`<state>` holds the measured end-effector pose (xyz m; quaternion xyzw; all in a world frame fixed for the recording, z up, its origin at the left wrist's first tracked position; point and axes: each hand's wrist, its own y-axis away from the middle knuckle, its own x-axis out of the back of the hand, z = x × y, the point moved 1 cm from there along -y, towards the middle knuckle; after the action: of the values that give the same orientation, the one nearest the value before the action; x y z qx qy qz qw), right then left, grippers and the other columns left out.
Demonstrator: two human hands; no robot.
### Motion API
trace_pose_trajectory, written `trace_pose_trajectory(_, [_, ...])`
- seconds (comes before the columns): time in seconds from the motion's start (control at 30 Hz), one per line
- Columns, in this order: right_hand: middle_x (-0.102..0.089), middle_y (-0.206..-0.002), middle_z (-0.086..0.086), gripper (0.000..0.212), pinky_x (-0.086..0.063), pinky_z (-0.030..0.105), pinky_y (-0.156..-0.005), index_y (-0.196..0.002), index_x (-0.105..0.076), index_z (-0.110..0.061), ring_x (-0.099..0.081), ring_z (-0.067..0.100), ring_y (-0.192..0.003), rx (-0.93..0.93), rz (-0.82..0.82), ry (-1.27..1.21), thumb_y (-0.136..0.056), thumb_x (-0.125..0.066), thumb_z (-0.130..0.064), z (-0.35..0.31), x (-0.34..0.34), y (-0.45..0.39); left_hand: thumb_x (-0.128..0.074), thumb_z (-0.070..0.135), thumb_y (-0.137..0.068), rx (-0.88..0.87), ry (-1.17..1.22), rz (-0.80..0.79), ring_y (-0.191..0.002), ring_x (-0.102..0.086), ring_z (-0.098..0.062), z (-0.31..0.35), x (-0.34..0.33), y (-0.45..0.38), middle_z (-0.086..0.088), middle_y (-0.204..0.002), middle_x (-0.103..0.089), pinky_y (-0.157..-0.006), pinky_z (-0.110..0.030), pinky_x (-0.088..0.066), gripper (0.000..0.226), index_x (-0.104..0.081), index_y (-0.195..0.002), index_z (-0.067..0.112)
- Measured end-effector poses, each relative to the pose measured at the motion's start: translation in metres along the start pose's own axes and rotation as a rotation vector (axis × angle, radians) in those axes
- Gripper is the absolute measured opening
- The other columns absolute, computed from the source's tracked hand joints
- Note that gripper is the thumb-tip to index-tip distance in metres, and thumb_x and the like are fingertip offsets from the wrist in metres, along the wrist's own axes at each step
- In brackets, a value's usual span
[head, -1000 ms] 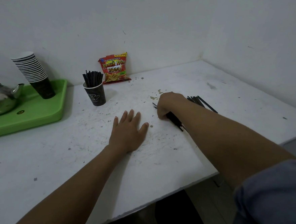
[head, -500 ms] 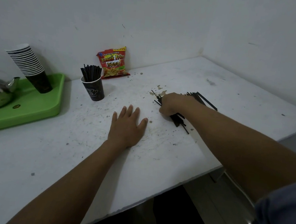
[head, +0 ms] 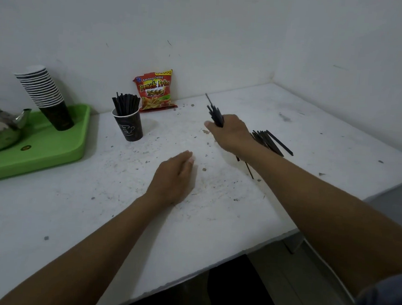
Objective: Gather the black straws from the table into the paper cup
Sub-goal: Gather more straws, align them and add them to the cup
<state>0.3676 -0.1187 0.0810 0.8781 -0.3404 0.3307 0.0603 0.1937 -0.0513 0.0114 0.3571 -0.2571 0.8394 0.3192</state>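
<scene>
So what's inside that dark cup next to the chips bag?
Black straws stand inside the paper cup, their tops fanning out above the rim. Their lower ends and the cup's bottom are hidden by its wall, so anything else in there cannot be seen.

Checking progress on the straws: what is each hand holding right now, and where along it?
The right hand grips a bundle of black straws near its lower end. The left hand holds nothing.
</scene>
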Motion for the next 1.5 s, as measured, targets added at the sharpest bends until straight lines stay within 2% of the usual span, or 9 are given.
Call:
trace_pose_trajectory(0.1, [-0.035,-0.05,-0.005,0.052,-0.034,0.029,-0.049,-0.063,-0.034,-0.021,-0.034,0.014,-0.045,-0.03,0.027,-0.468,-0.097,-0.063,-0.047,-0.014,0.0,0.005,-0.035,0.031,-0.109,0.215,0.408,-0.01,-0.129,-0.056,-0.012,0.014,0.013,0.005,0.001,-0.142,-0.062,-0.114,-0.032,-0.039,0.042,-0.06,-0.14,0.016])
trace_pose_trajectory(0.23, [-0.028,-0.048,-0.004,0.055,-0.022,0.024,-0.042,-0.06,-0.03,-0.022,-0.023,0.012,-0.039,-0.049,-0.025,-0.822,-0.099,-0.061,-0.045,-0.03,-0.004,0.012,-0.034,0.023,-0.108,0.712,1.224,-0.387,-0.12,-0.065,-0.031,0.025,0.03,0.005,-0.02,-0.126,-0.07,-0.112,-0.044,-0.045,0.043,-0.063,-0.127,-0.002])
trace_pose_trajectory(0.37, [-0.023,-0.049,-0.004,0.056,-0.019,0.024,-0.041,-0.059,-0.029,-0.023,-0.018,0.013,-0.042,-0.004,-0.047,-0.983,-0.101,-0.059,-0.043,-0.048,-0.011,0.018,-0.03,0.02,-0.107,0.851,1.463,-0.56,-0.127,-0.056,-0.049,0.025,0.04,0.014,-0.036,-0.13,-0.061,-0.112,-0.054,-0.041,0.05,-0.055,-0.129,-0.017])
trace_pose_trajectory(0.67, [-0.034,-0.044,-0.004,0.038,-0.028,0.024,-0.042,-0.072,-0.052,-0.011,-0.029,0.015,-0.038,0.106,-0.059,-0.956,-0.102,-0.062,-0.033,-0.052,-0.03,0.028,-0.028,0.017,-0.106,0.907,1.543,-0.585,-0.124,-0.056,-0.05,0.027,0.04,0.02,-0.038,-0.132,-0.058,-0.097,-0.06,-0.05,0.05,-0.051,-0.133,-0.019])
trace_pose_trajectory(0.77, [-0.034,-0.044,-0.005,0.03,-0.031,0.024,-0.041,-0.081,-0.054,-0.008,-0.032,0.013,-0.037,0.116,-0.058,-0.956,-0.1,-0.064,-0.027,-0.046,-0.034,0.032,-0.028,0.017,-0.105,0.926,1.544,-0.556,-0.125,-0.057,-0.049,0.024,0.038,0.019,-0.038,-0.131,-0.059,-0.098,-0.061,-0.047,0.05,-0.048,-0.135,-0.018])
trace_pose_trajectory(0.9, [-0.032,-0.046,-0.005,0.028,-0.027,0.022,-0.041,-0.086,-0.052,-0.007,-0.028,0.012,-0.037,0.114,-0.05,-0.952,-0.099,-0.066,-0.027,-0.041,-0.035,0.034,-0.027,0.016,-0.105,0.951,1.537,-0.519,-0.125,-0.056,-0.049,0.022,0.036,0.019,-0.037,-0.131,-0.059,-0.111,-0.054,-0.043,0.05,-0.048,-0.137,-0.017])
trace_pose_trajectory(1.13, [-0.03,-0.048,-0.002,0.03,-0.023,0.021,-0.039,-0.077,-0.053,-0.011,-0.023,0.012,-0.038,0.085,-0.01,-0.997,-0.099,-0.066,-0.028,-0.041,-0.028,0.028,-0.027,0.016,-0.106,0.937,1.49,-0.485,-0.126,-0.056,-0.049,0.022,0.037,0.017,-0.037,-0.129,-0.06,-0.112,-0.053,-0.042,0.05,-0.05,-0.134,-0.018])
trace_pose_trajectory(1.3, [-0.043,-0.051,0.002,0.027,-0.038,0.026,-0.044,-0.081,-0.053,-0.012,-0.04,0.018,-0.043,0.096,-0.018,-0.994,-0.096,-0.071,-0.026,-0.034,-0.034,0.033,-0.027,0.015,-0.106,0.926,1.48,-0.467,-0.126,-0.057,-0.049,0.022,0.039,0.014,-0.037,-0.131,-0.059,-0.106,-0.054,-0.047,0.049,-0.048,-0.136,-0.018])
trace_pose_trajectory(1.5, [-0.032,-0.048,-0.002,0.042,-0.024,0.024,-0.04,-0.066,-0.043,-0.018,-0.027,0.013,-0.038,0.042,0.021,-1.032,-0.095,-0.072,-0.027,-0.028,-0.04,0.034,-0.027,0.016,-0.106,0.927,1.468,-0.454,-0.124,-0.058,-0.05,0.021,0.037,0.015,-0.037,-0.13,-0.06,-0.108,-0.053,-0.047,0.05,-0.048,-0.136,-0.017])
